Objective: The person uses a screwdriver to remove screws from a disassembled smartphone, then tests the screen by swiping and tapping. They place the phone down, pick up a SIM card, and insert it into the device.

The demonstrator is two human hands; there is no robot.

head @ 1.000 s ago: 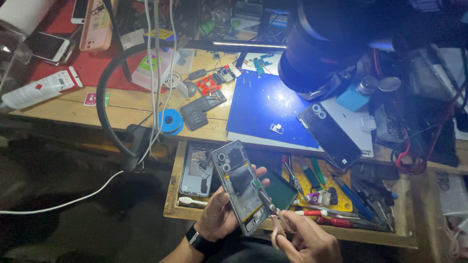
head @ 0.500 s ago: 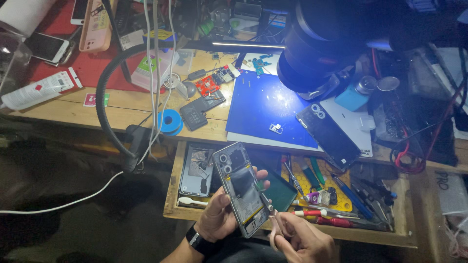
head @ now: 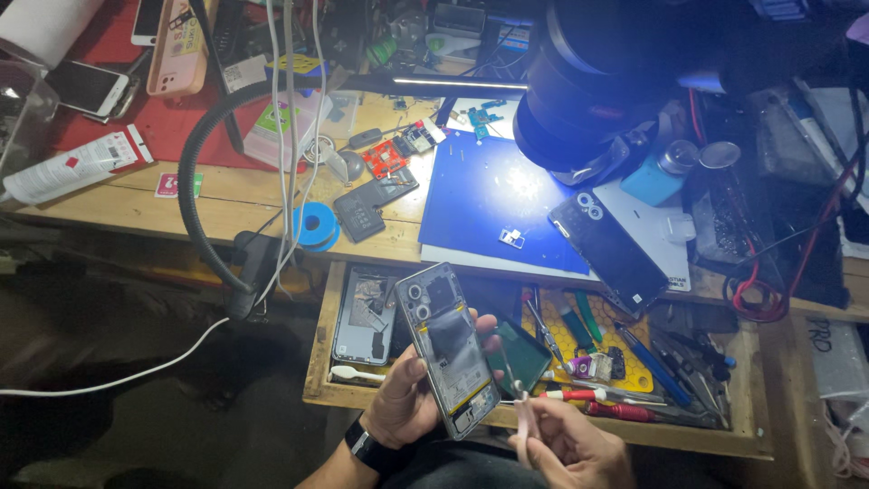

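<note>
While the opened phone (head: 445, 349) sits low and centre in the frame, tilted, its back cover off and the inner frame and camera cut-outs exposed, I note the left hand (head: 405, 403) clamped round its lower edge, thumb on the face. The right hand (head: 566, 448), bottom centre, is closed on thin tweezers (head: 514, 385) whose tips stand just beside the phone's lower right edge; I cannot tell if they touch it. My reading: disassembly is well advanced, and internal work remains. Behind, an open wooden drawer (head: 319, 358) holds another stripped phone shell (head: 364, 317) and screwdrivers (head: 597, 398). Above it, a blue mat (head: 489, 204) carries a dark phone back (head: 606, 240), under a large black lamp head (head: 588, 81), upper right.
</note>
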